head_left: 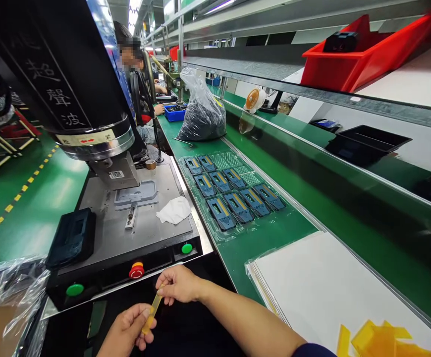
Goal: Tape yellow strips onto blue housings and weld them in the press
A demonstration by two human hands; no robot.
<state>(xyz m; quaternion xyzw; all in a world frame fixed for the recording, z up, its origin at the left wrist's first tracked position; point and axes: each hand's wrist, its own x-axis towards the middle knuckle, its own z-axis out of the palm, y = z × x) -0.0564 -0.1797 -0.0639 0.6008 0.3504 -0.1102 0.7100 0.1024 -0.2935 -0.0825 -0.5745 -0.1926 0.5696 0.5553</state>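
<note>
A narrow yellow translucent strip (155, 308) is stretched between my two hands, in front of the press machine. My left hand (128, 329) pinches its lower end between thumb and fingers. The upper end sits in the pinch of my right hand (178, 285). At the lower right, more yellow strips (381, 339) lie in a loose heap on a stack of white sheets (312, 277). Dark blue-grey casings (221, 213), several with a yellow band across them, rest in rows in a clear plastic tray (234, 161) on the green bench.
The press head (119, 168) hangs over a grey fixture (137, 194); a white cloth (174, 210) lies beside it. A black case (72, 238) stands at the left, and a red stop button (136, 270) faces me. Behind are a filled plastic bag (204, 111) and a seated person (128, 54).
</note>
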